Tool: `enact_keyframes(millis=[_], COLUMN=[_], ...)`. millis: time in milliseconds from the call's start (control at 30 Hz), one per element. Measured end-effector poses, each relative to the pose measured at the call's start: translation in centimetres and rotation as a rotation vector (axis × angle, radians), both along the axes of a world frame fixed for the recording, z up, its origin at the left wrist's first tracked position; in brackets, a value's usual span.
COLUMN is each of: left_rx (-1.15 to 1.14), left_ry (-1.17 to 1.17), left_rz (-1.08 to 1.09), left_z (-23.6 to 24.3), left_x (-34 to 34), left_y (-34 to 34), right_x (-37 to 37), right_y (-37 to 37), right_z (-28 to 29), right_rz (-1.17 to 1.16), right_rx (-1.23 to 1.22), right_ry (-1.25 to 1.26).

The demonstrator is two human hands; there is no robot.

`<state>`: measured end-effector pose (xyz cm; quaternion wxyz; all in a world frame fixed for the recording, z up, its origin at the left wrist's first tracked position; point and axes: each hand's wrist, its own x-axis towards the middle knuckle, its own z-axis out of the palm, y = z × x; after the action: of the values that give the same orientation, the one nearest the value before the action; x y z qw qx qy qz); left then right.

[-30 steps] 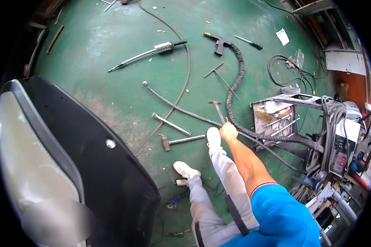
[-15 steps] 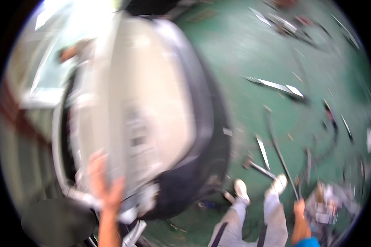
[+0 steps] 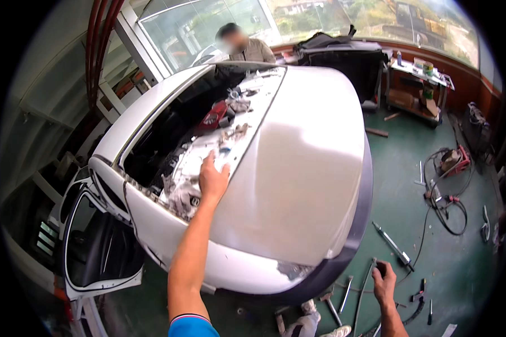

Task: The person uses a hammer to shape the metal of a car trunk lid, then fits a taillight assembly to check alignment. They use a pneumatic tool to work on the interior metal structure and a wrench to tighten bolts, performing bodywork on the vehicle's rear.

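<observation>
Left hand [image 3: 213,181]: your fingers spread, released.
White metal ledge [image 3: 257,108]: twelve o'clock, red-and-grey clutter [image 3: 213,117] likely parked within reach.
Right hand [image 3: 384,283]: four o'clock, fingers curled; grasp unclear.

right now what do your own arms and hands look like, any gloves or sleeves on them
Both the left hand and the right hand are bare, with no gloves, rings or watch to be seen. The left arm wears a bright blue sleeve edged with a thin striped cuff; any right sleeve is out of view.
</observation>
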<state>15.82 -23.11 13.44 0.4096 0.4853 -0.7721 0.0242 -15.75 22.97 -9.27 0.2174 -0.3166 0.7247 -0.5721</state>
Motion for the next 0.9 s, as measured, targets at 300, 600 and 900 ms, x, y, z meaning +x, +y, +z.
enact_keyframes(millis=[300,600,900], left_rx=[0.688,0.696,0.557], left_ry=[1.175,1.543,1.696], left_rz=[0.152,0.124,0.049], left_z=[-1.8,-5.7,-2.7], left_x=[8.4,7.7,4.8], left_y=[-30.3,-43.3,-41.4], right_x=[14.6,16.5,16.2], right_y=[-22.9,-24.7,-25.6], right_z=[18.7,17.6,18.3], right_rz=[0.543,0.606,0.604], right_rx=[-0.123,-0.031,-0.008], right_ry=[0.658,0.944,0.921])
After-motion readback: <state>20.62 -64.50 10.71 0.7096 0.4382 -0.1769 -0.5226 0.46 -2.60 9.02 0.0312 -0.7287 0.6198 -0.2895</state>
